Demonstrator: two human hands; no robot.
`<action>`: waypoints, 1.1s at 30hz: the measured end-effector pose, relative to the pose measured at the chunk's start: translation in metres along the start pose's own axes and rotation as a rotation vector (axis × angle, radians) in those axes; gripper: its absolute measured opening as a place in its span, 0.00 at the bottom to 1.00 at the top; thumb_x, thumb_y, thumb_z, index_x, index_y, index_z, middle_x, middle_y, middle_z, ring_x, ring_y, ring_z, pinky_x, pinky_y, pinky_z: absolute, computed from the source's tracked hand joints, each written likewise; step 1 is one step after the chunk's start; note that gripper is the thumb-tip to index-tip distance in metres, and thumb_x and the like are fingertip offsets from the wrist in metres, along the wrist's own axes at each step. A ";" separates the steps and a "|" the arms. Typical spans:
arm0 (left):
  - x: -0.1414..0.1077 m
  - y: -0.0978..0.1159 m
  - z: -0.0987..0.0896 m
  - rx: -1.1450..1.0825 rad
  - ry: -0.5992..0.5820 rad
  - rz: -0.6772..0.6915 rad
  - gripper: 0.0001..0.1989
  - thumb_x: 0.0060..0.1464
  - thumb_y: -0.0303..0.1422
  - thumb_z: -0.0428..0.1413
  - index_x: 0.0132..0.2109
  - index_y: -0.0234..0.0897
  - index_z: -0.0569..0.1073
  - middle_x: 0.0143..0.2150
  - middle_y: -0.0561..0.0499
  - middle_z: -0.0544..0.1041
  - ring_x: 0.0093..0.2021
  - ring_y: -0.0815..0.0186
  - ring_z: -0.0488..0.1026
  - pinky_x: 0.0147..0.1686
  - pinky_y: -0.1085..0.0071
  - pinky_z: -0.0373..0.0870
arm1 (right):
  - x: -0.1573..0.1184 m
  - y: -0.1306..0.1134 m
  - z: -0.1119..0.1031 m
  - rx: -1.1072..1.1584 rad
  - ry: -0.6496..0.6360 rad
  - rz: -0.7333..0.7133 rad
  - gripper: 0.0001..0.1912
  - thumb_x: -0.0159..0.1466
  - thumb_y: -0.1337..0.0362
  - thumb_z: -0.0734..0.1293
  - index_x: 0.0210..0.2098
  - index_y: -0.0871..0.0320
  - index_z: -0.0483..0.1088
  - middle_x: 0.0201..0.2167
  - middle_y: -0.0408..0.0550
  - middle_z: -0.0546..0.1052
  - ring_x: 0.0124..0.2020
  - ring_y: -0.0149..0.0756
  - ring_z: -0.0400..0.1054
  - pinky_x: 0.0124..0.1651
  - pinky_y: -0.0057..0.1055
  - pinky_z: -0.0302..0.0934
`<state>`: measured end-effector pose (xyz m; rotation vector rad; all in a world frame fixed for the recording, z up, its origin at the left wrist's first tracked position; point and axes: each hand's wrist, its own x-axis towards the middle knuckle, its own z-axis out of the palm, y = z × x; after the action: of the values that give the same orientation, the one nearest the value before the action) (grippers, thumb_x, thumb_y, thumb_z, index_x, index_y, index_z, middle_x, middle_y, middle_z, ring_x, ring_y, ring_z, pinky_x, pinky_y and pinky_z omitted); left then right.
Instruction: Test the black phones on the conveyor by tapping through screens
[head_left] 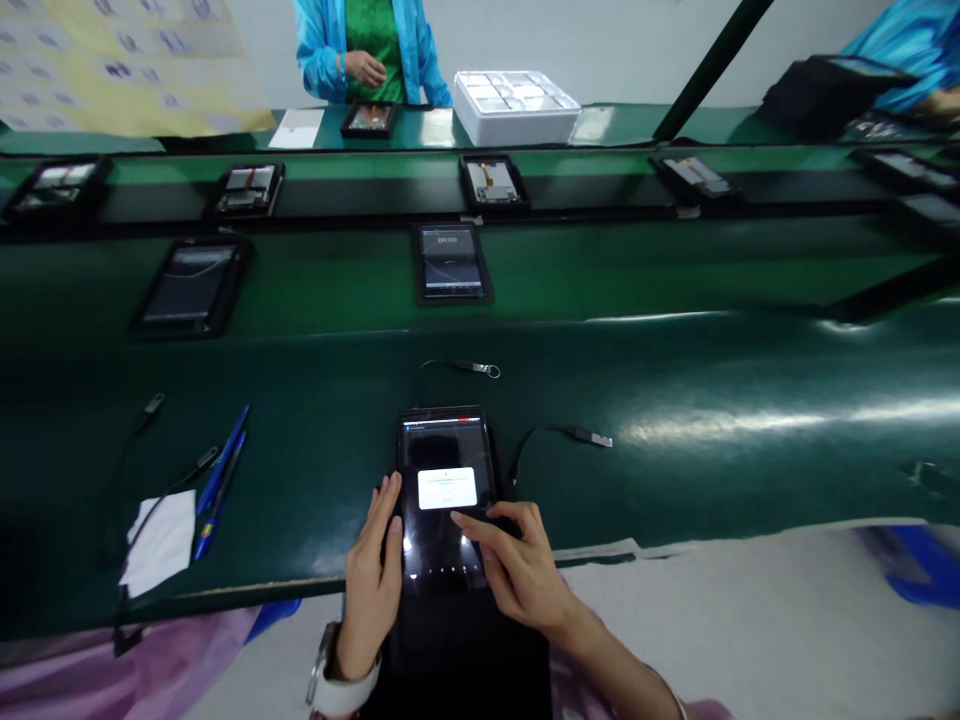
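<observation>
A black tablet (439,450) lies before me at the table's front edge, its screen lit with a white pop-up box. Along the tablet's left side rests my left hand (373,572), fingers stretched out against the edge, not wrapped round it. My right hand (521,570) is over the lower right of the screen, index fingertip at or just above the glass below the pop-up; the other fingers are bent and hold nothing. A short cable with a metal USB stick and ring (480,369) lies behind the tablet. Another cable with a USB stick (592,437) lies to its right.
Blue pens (219,490), a white cloth or paper (160,543) and thin cables lie at left. Beyond, two tablets (452,262) (191,285) rest on the green surface. Opened devices (491,182) line the belt. A person in blue (322,50) stands opposite, near a white box (517,122).
</observation>
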<state>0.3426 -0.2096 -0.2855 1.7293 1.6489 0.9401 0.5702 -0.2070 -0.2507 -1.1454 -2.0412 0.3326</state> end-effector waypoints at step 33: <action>0.004 0.008 -0.001 -0.012 0.033 0.051 0.28 0.73 0.30 0.49 0.73 0.61 0.60 0.73 0.68 0.64 0.74 0.84 0.55 0.70 0.85 0.50 | 0.005 -0.004 0.001 -0.043 0.003 0.054 0.18 0.69 0.76 0.60 0.56 0.60 0.70 0.55 0.43 0.83 0.50 0.44 0.64 0.52 0.39 0.53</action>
<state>0.3469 -0.2060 -0.2782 1.7645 1.6230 1.0047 0.5659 -0.2053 -0.2466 -1.2284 -2.0263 0.3146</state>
